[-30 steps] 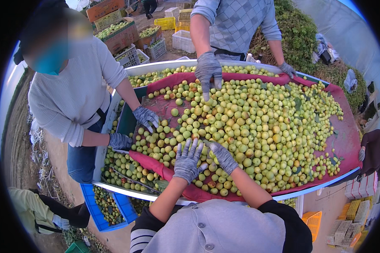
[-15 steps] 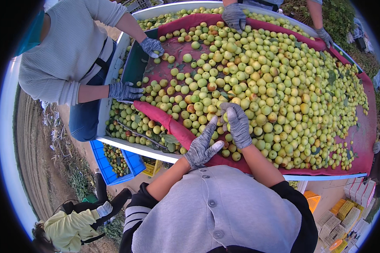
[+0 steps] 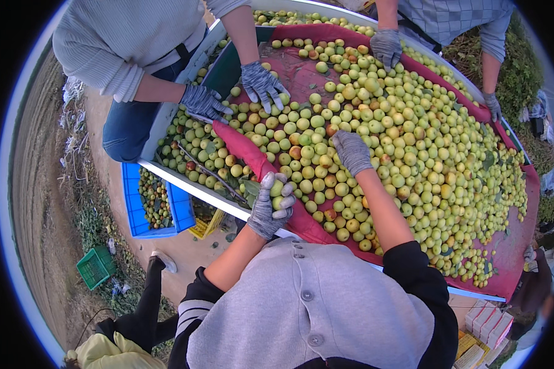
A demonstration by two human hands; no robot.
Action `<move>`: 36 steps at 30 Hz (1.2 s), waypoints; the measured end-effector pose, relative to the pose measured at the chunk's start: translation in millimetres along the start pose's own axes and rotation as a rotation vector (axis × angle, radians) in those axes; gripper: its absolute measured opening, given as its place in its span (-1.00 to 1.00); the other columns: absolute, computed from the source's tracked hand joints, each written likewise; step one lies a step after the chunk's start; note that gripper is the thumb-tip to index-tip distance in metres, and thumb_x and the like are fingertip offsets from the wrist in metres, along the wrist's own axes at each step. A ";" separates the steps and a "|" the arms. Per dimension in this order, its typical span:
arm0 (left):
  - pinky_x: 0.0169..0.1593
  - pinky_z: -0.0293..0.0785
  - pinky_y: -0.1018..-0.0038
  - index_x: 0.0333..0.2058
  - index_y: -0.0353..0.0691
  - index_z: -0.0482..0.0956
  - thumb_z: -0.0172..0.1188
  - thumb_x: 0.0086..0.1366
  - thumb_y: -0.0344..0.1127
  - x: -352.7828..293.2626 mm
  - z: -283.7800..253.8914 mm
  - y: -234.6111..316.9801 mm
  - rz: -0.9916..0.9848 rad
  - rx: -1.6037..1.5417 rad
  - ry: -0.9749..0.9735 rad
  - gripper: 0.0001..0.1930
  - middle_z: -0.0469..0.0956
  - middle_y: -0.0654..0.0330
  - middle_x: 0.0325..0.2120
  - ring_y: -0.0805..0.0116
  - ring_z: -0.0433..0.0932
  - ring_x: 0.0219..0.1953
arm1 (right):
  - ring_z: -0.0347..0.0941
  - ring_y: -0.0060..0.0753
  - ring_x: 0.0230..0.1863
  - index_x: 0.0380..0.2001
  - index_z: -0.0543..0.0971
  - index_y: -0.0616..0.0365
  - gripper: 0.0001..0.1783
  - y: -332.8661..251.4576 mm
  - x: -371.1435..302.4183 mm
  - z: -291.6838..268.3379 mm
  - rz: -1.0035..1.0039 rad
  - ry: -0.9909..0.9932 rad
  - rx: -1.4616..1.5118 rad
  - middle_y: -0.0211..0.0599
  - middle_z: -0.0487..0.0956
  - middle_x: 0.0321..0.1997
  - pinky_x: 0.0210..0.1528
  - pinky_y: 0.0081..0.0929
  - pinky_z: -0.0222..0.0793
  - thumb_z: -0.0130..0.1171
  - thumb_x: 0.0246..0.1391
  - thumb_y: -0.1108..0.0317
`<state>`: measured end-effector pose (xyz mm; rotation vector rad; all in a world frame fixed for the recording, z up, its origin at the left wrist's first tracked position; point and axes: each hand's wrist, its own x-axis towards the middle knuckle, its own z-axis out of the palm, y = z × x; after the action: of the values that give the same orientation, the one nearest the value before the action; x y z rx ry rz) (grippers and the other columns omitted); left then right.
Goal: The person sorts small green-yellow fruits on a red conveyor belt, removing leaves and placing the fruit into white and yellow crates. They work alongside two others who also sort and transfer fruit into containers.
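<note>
Green fruit (image 3: 277, 194) is cupped in the curled left hand (image 3: 271, 206) for keeping; right hand (image 3: 353, 151) is laid spread on the fruit pile (image 3: 412, 141), fingers bent to pick.

Small green fruits (image 3: 278, 195) clutched in left hand (image 3: 269, 206)

Pale green fruit (image 3: 375, 141) with reddish blotches on a dark red cloth (image 3: 301, 80); grey mottled gloves; blue crate (image 3: 132, 203) lower left.

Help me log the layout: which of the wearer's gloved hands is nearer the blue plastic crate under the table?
Left. The left hand sits at the table's near edge, just right of the blue plastic crate; the right hand rests farther in on the fruit.
</note>
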<state>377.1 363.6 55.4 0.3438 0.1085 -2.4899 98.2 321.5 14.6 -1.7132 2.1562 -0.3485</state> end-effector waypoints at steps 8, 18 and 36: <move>-0.86 0.08 0.68 -0.32 -0.05 0.45 0.08 0.37 -0.05 -128.0 -50.1 104.3 0.621 0.311 0.466 -0.78 0.29 0.37 -0.68 0.56 0.23 -0.80 | 0.50 -0.35 -0.35 -0.23 0.51 0.13 -0.73 -25.1 -95.8 -29.7 -0.084 0.197 0.506 -0.26 0.59 -0.33 -0.22 -0.42 0.43 -0.08 0.34 0.20; 0.34 0.12 0.15 0.34 -0.20 0.12 -0.10 0.22 0.47 -218.9 -129.2 284.0 1.030 1.020 1.970 -0.05 0.16 -0.12 0.30 -0.04 0.20 0.30 | 0.53 -0.40 -0.02 0.02 0.53 0.21 -0.60 18.6 -243.3 -131.9 0.258 -0.795 0.210 -0.26 0.61 -0.14 0.03 -0.48 0.42 0.15 0.19 0.20; 0.24 0.27 0.21 -0.09 -0.14 0.59 0.26 0.12 -0.38 -42.2 -44.4 99.8 1.072 2.271 0.977 -0.68 0.52 0.12 0.01 0.08 0.40 0.15 | -0.16 0.02 0.50 0.14 0.50 -0.34 -0.45 -51.3 33.0 23.3 -0.283 -0.088 -0.281 -0.19 0.02 0.49 0.45 0.11 -0.26 0.04 0.13 -0.22</move>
<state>478.6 314.0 24.3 1.6644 -1.8637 -0.2035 146.9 278.3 10.3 -2.1528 1.9762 -0.0391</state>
